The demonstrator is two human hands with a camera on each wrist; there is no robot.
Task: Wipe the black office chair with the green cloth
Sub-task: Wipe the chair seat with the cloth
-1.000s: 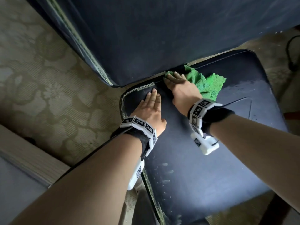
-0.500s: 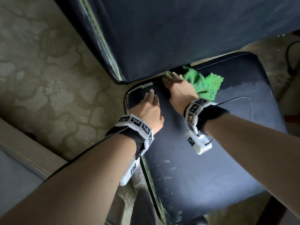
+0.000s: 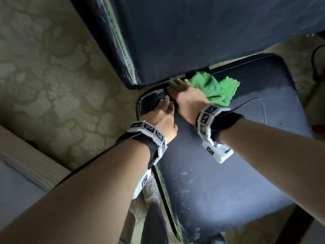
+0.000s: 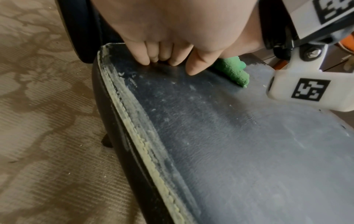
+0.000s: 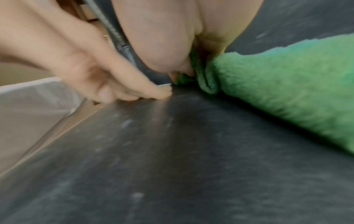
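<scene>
The black office chair fills the head view, with its dusty seat (image 3: 237, 173) below and the backrest (image 3: 202, 32) above. A green cloth (image 3: 216, 87) lies bunched at the rear of the seat, in the crease under the backrest. My right hand (image 3: 182, 92) grips the cloth's left end and presses it into that crease; the wrist view shows cloth folds (image 5: 206, 78) pinched under my right hand (image 5: 178, 60). My left hand (image 3: 163, 110) rests beside it near the seat's rear left corner. Its fingertips (image 4: 168, 59) touch the seat (image 4: 229, 144) and hold nothing.
Patterned beige carpet (image 3: 52, 85) spreads to the left of the chair. A pale wooden furniture edge (image 3: 26, 164) crosses the lower left. A dark cable (image 3: 316, 64) lies on the floor at the far right. White specks (image 3: 184, 182) dot the seat's front, and its left seam (image 4: 145, 148) is worn.
The right hand has kept the cloth at the crease, sliding slightly left. The left hand's fingers have bent a little and now sit closer to the right hand.
</scene>
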